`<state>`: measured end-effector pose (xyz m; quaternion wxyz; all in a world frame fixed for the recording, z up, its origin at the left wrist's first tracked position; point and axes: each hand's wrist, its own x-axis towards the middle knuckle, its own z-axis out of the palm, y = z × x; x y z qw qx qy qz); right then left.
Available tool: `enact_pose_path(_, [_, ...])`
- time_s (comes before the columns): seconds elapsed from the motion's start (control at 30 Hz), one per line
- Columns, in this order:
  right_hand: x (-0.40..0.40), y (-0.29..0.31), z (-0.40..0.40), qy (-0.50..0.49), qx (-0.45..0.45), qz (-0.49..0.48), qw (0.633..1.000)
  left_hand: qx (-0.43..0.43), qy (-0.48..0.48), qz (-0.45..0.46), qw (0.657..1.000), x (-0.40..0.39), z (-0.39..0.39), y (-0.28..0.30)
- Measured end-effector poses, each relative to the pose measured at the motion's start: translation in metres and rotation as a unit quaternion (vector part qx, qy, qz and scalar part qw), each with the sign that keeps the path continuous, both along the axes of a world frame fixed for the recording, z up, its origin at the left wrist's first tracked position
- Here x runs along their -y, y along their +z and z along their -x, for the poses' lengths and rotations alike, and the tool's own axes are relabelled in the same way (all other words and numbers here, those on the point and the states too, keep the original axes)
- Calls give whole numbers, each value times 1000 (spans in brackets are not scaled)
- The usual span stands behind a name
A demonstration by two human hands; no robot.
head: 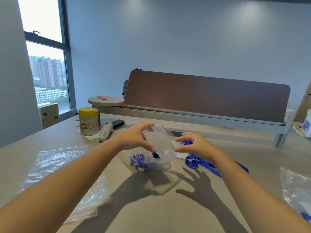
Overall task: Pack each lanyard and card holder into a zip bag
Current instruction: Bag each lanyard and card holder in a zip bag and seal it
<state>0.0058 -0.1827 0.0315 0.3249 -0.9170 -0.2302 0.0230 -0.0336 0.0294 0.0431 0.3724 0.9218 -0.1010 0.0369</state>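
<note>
A clear zip bag (159, 140) with a red seal line is held above the table between both hands, its mouth spread open. My left hand (138, 137) grips the bag's left rim. My right hand (195, 143) pinches the right rim. A blue lanyard (143, 161) with a black clip lies bunched in the bottom of the bag. Another blue lanyard (205, 163) lies loose on the table under my right wrist, next to a white card holder (182, 155).
A pile of empty zip bags (58, 167) lies at the left, and a packed bag (296, 187) at the right edge. A yellow-lidded canister (88, 121), a white handheld device (106, 132) and a black remote (117, 122) stand behind. A brown desk divider (205, 96) lines the back.
</note>
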Motion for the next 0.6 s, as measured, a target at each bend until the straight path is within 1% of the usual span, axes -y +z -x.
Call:
enact_pose_path(0.07, [-2,-3,0,6,0,16,1000,-1,1,0,1000,0,1,0])
enact_pose_path(0.2, [-6,-7,3,18,14,5,1000,-2,7,0,1000,0,4,0])
enact_pose_path(0.27, [-9,-11,3,26,30,40,998,-4,9,1,1000,-1,5,0])
enact_pose_path(0.37, [-13,-14,2,0,78,86,993,-11,9,-4,1000,-3,9,0])
enact_pose_path(0.5, [-15,-10,1,-19,140,79,987,-26,0,-37,999,-7,18,1])
enact_pose_path(0.6, [-16,1,5,-13,157,37,987,-42,-6,-64,997,-9,26,6])
